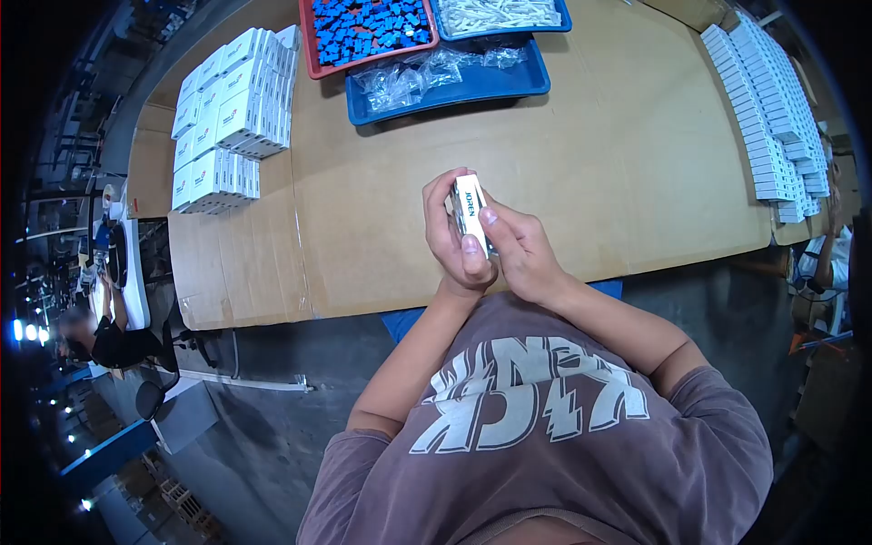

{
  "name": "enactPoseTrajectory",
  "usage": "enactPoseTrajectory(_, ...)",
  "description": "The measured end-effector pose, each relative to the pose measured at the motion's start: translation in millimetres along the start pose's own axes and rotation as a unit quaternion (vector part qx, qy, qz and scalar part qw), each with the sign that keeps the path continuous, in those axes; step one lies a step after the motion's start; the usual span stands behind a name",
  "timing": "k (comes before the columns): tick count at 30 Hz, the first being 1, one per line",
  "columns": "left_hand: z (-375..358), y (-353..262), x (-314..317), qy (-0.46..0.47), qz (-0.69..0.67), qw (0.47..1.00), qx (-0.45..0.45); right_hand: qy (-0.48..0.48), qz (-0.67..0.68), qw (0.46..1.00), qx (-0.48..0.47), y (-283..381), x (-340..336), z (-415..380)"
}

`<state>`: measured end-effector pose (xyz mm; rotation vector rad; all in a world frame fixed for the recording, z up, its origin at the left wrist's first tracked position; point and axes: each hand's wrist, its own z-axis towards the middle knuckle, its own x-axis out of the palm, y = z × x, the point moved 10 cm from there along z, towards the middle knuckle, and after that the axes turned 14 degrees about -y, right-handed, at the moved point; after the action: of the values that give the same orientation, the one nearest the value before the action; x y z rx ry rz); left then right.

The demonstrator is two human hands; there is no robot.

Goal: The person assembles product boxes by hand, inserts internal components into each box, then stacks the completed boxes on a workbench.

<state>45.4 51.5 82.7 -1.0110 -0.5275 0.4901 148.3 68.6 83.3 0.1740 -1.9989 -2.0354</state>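
A small white box (470, 202) with dark lettering on its side is held upright between both hands, above the cardboard-covered table (372, 218) near its front edge. My left hand (451, 238) wraps round the box from the left, its thumb on the lower part of the face. On the right, my right hand (525, 250) closes against the box, with its thumb on the lettered face. The palms and some fingertips are hidden behind the box.
Stacked white boxes stand at the left (218, 118) and right (758, 118). At the back are a red tray (312, 45) of blue pieces, a blue tray (359, 113) of clear bags and another blue tray (565, 20) of white pieces. A person (123, 345) sits far left.
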Motion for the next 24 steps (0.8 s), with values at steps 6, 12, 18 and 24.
enactPoseTrajectory(6,1.5,-4.7,3.7,0.008,0.006,1.000,0.018,-0.029,-0.016,0.999,-0.009,3.6,-3.8,-2.4)
enactPoseTrajectory(12,3.0,-10.1,4.1,-0.012,-0.008,0.999,0.044,-0.045,-0.030,0.998,-0.020,6.4,-7.2,-3.7)
enactPoseTrajectory(18,-0.7,-2.5,6.6,0.006,0.007,1.000,0.016,-0.055,-0.027,0.998,-0.011,4.6,-9.9,-4.0)
enactPoseTrajectory(24,6.3,1.5,12.1,0.055,0.048,0.997,0.012,0.002,0.078,0.979,0.186,-8.7,-12.4,7.4)
